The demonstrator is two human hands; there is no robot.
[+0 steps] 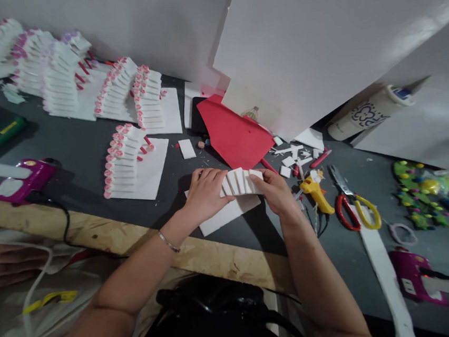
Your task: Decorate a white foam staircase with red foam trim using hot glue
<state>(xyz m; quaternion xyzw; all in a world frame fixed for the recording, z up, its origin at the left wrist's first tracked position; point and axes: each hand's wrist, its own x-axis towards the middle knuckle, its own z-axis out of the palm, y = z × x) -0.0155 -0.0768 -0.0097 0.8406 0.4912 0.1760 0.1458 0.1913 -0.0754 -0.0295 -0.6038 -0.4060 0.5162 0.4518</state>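
Observation:
Over the front part of the dark table, both my hands hold a row of overlapping white foam pieces [239, 182]. My left hand [208, 195] is closed around the row's left end, with its fingers over the top. At the right end, my right hand [276, 189] pinches the last piece between thumb and fingers. Beneath the row lies a flat white sheet [229, 217], partly covered by my left hand. A small white rectangle [186, 149] and a red foam sheet [237, 135] lie just beyond my hands. The fingertips behind the row are hidden.
Right of my hands are a yellow glue gun [317, 194], scissors [358, 211] and white scraps [297, 156]. Finished-looking white fans with pink curls [123, 165] stand at left. A purple device [21, 182] sits near the wooden edge [134, 225]. Another person's hand [8, 258] shows at far left.

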